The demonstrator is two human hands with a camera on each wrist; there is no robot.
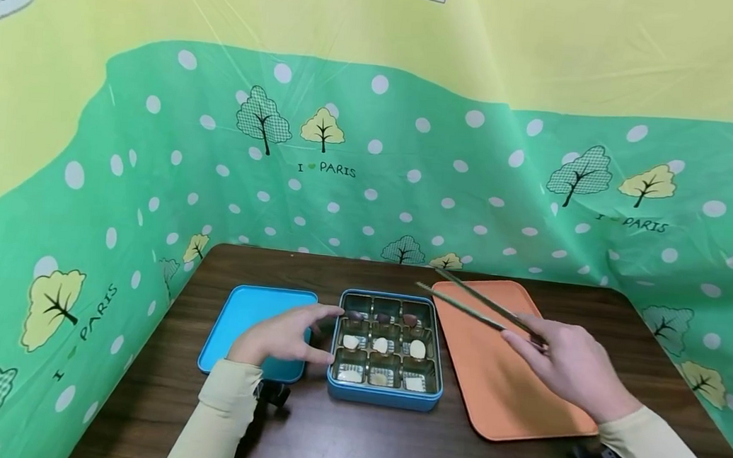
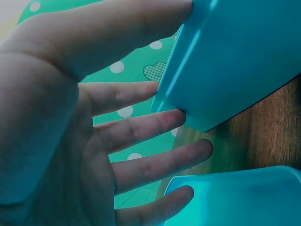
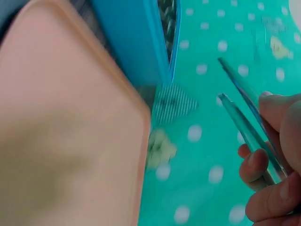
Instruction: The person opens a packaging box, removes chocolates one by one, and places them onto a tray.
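Note:
A blue tin box (image 1: 384, 398) with a gold compartment tray stands on the table. Its back row holds dark pieces, its middle row pale ovals, its front row whitish pieces. My left hand (image 1: 285, 335) is at the box's left side, thumb and index tip touching the rim, fingers spread and nearly straight. In the left wrist view the fingers (image 2: 150, 129) lie against the box's blue wall (image 2: 235, 56). My right hand (image 1: 570, 364) holds long metal tweezers (image 1: 482, 304), tips apart with nothing between them, above the orange tray (image 1: 514, 402).
A blue lid (image 1: 265, 303) lies on the table (image 1: 301, 437) left of the box, partly under my left hand. The orange tray lies right of the box, close to it. A green and yellow printed cloth (image 1: 369, 187) hangs behind the table and along its sides.

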